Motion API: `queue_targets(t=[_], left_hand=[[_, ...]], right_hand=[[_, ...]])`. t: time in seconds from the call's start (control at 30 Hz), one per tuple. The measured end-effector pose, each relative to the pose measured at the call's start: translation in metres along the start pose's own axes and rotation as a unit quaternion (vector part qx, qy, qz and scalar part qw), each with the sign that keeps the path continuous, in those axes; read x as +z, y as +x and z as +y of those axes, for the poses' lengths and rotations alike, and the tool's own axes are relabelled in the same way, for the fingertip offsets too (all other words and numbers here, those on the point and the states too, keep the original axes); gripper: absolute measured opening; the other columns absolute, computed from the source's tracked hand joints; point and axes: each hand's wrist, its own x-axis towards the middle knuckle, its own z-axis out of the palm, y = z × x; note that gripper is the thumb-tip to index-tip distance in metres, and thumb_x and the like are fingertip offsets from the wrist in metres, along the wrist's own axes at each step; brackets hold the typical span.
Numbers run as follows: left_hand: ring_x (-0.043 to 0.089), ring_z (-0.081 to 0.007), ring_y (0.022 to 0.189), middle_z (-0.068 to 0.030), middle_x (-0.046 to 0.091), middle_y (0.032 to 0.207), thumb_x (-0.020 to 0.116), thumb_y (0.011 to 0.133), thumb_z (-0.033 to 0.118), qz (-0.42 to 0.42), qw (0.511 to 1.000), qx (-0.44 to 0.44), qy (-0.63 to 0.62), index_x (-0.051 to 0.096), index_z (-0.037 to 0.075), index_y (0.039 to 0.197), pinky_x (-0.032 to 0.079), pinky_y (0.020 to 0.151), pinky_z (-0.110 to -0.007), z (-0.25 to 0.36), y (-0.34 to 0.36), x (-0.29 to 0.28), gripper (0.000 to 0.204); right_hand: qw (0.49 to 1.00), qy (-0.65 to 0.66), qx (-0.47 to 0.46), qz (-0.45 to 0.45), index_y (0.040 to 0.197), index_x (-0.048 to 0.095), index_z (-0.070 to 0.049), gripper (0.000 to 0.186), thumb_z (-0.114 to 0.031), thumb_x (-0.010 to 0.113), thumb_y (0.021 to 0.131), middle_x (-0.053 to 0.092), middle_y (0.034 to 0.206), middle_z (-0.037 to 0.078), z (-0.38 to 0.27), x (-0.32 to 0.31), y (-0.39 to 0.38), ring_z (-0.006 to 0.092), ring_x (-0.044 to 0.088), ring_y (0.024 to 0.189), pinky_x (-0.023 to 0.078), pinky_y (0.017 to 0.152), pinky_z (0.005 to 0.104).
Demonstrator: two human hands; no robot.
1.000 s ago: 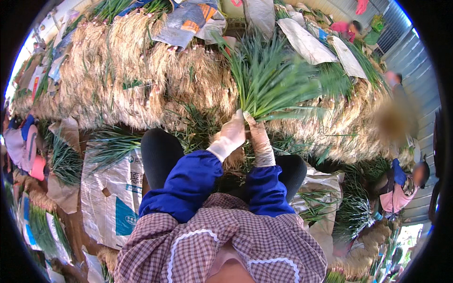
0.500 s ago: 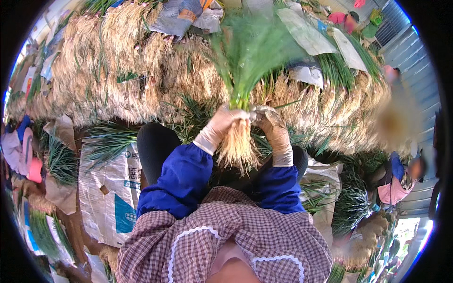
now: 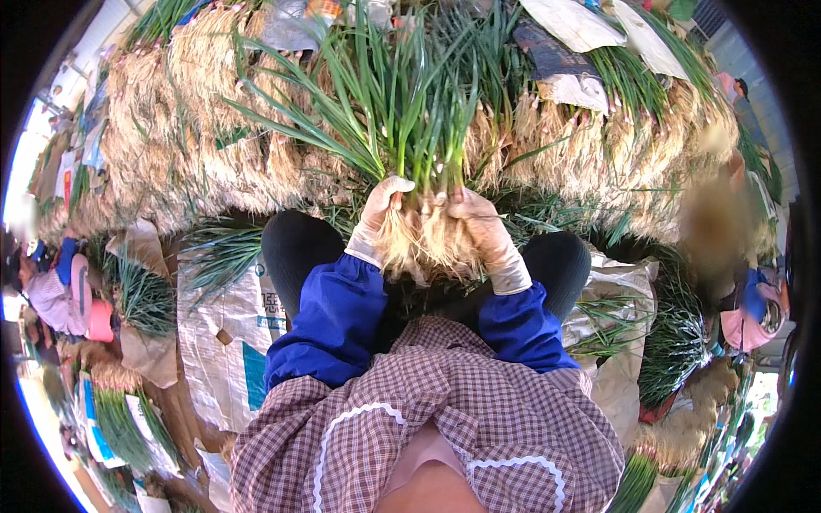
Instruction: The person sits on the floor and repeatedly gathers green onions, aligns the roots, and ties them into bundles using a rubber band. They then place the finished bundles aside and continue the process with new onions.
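Grasped long-leaved green, straw-rooted plant bunch (image 3: 425, 154) between pale-gloved left hand (image 3: 376, 215) and pale-gloved right hand (image 3: 487, 227) (best with gentle, even pressure).

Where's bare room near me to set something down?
The white sack, below its leaves and left of your left sleeve; a smaller patch on the right-hand sack, below its greens. Ahead is crowded: left hand, right hand and green bunch, before piled bundles.
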Motion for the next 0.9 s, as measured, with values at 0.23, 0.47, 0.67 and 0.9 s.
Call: queue_targets(t=[0.23,0.47,0.67,0.9], left_hand=[[0.059,-0.0318,0.112,-0.0228,0.056,0.128,0.063,0.074,0.014,-0.118,0.989,0.029,-0.079,0.042,-0.005,0.137,0.048,0.099,-0.042,-0.016,-0.019,0.027,0.070],[0.067,-0.0224,0.087,-0.0119,0.068,0.098,0.068,0.073,0.004,-0.064,0.998,-0.019,0.007,0.060,-0.001,0.111,0.053,0.084,-0.034,-0.032,-0.012,0.009,0.040],[0.065,-0.0264,0.087,-0.0140,0.067,0.097,0.070,0.077,0.031,-0.152,0.988,0.003,-0.008,0.051,-0.001,0.125,0.052,0.085,-0.040,-0.008,-0.030,0.020,0.061],[0.067,-0.0296,0.087,-0.0193,0.067,0.102,0.065,0.081,0.050,-0.117,0.993,-0.020,-0.011,0.051,-0.003,0.127,0.053,0.088,-0.044,-0.038,-0.016,0.009,0.071]], right_hand=[[0.729,-0.677,0.101,0.019,0.099,0.060,-0.007,0.020,-0.026,0.062,0.091,0.063,0.083,0.008,-0.077,0.062,-0.023,0.0233,0.061,0.070,0.050,0.066,0.0348],[0.663,-0.720,-0.194,-0.064,0.101,0.062,-0.007,0.025,-0.030,0.057,0.092,0.066,0.090,0.011,-0.046,0.052,0.040,0.0259,0.065,0.084,0.052,0.070,0.0358],[0.967,-0.245,-0.065,0.032,0.095,0.063,-0.003,0.016,-0.019,0.059,0.096,0.057,0.069,-0.001,-0.093,0.055,0.011,0.0068,0.051,0.056,0.042,0.053,0.0212],[0.982,-0.168,-0.078,0.039,0.097,0.060,-0.005,0.022,-0.026,0.057,0.098,0.062,0.074,0.001,-0.063,0.033,0.010,0.0087,0.055,0.060,0.044,0.060,0.0199]])
